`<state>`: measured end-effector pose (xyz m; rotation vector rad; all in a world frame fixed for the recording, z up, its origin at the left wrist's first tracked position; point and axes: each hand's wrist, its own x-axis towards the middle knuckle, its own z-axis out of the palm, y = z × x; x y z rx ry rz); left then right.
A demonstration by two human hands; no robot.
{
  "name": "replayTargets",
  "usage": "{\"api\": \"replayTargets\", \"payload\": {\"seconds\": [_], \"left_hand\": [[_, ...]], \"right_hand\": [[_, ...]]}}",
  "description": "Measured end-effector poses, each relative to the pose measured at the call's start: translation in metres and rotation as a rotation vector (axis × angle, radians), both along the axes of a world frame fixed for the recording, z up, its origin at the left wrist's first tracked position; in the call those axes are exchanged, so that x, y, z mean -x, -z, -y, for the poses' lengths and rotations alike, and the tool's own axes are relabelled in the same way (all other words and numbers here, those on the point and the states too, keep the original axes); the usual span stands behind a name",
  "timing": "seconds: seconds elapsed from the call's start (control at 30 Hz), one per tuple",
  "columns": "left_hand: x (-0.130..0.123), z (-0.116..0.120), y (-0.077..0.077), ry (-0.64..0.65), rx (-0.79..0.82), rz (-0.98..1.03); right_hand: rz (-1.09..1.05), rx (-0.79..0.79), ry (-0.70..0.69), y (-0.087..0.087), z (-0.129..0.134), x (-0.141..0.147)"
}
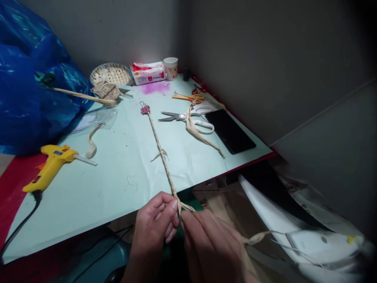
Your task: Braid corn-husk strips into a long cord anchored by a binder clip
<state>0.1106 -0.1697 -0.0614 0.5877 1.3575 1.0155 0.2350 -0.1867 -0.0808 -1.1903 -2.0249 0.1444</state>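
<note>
A thin braided cord (163, 157) of pale fibre runs down the table from a pink binder clip (145, 109) to the front edge. Its lower end is between my hands, where loose strands spread apart. My left hand (157, 218) pinches the cord's end between thumb and fingers. Close on its right, my right hand (206, 236) is closed round the strands, its fingertips partly hidden. One long strand (257, 237) trails out to the right past my right hand. A small knotted tuft (160, 154) sticks out sideways midway along the cord.
White-handled scissors (182, 116) lie open beside a fibre strip (196, 131) and a black phone (231, 131). At left are a yellow glue gun (51, 167) and a blue bag (35, 78). A basket (112, 74), tissue pack (148, 73) and paper cup (171, 68) stand at the back.
</note>
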Motion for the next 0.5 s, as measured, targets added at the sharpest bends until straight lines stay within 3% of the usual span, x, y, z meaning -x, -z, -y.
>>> {"api": "replayTargets", "payload": {"seconds": [0.13,0.33,0.5], "left_hand": [[0.003,0.003,0.003,-0.052,-0.017,0.150],[0.005,0.013,0.008,-0.083,-0.031,0.146],[0.007,0.016,0.008,-0.054,-0.078,-0.033]], "right_hand": [[-0.007,-0.031,-0.022,0.006,0.006,0.003],[0.017,-0.067,-0.035,0.011,0.003,0.002],[0.024,-0.042,-0.112,-0.009,-0.002,-0.015]]}}
